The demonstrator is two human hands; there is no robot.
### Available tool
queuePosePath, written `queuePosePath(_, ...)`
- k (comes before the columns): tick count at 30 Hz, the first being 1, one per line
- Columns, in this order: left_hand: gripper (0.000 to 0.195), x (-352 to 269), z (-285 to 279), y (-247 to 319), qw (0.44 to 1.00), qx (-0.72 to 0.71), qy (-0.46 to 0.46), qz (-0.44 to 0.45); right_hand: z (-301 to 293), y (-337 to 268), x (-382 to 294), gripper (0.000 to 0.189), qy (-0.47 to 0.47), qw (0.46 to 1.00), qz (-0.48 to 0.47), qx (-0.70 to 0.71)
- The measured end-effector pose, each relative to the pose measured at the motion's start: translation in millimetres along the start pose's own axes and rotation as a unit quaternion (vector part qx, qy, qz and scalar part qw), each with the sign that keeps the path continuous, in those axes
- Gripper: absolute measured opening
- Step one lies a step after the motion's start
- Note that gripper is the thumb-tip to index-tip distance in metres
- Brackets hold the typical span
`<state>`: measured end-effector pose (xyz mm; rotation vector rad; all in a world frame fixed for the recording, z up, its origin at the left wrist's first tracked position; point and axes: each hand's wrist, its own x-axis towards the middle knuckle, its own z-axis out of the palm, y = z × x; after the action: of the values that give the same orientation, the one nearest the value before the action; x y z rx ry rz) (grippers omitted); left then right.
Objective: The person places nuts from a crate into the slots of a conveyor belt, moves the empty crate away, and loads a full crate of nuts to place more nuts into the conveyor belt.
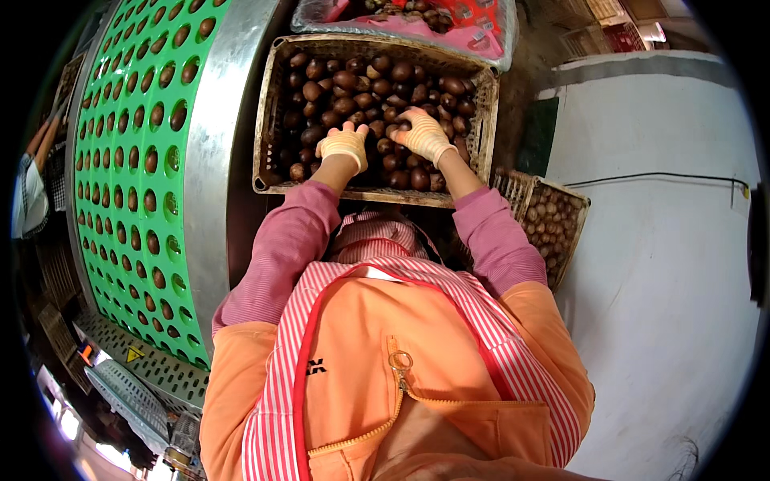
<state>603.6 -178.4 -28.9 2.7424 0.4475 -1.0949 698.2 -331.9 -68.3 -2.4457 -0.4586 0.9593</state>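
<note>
A wooden-looking crate with slotted sides (493,120) stands before me, filled with dark brown, rounded fruits or nuts (346,81). My left hand (344,144), in a pale striped glove with bare fingertips, rests palm down over them left of the middle; whether its fingers hold one cannot be told. My right hand (423,133), gloved alike, lies to its right with its fingers curled around a dark brown fruit or nut (404,125). Left of the crate, a green conveyor with round pockets (135,186) carries rows of similar brown pieces; some pockets at its right edge hold none.
A smooth metal rim (210,156) runs between conveyor and crate. Beyond the crate is a plastic-lined container with red and pink bags (475,30). Another crate of brown pieces (550,222) stands at right, beside a pale wall (656,252). At far left a person's arm (45,141) shows.
</note>
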Motion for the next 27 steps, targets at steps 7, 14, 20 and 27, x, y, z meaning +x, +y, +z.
queuePosePath(7, 0.082, 7.3, 22.4, -42.6, 0.989, -0.082, -0.026, 0.122, 8.5, -32.3, 22.7, 0.066, -0.098, 0.981, -0.104, -0.132)
queuePosePath(14, 0.075, -21.8, 26.1, -21.8, 0.988, -0.084, -0.070, 0.112, 13.4, 4.7, 17.0, 0.067, -0.139, 0.968, 0.007, 0.207)
queuePosePath(20, 0.067, -14.6, 34.0, -16.3, 0.979, -0.132, -0.154, 0.016, 11.3, -10.3, 9.4, 0.059, -0.220, 0.946, 0.012, 0.239)
queuePosePath(27, 0.064, -22.8, -3.7, -17.2, 0.968, -0.091, -0.231, 0.023, 48.8, -10.5, 19.3, 0.045, -0.193, 0.974, -0.033, 0.110)
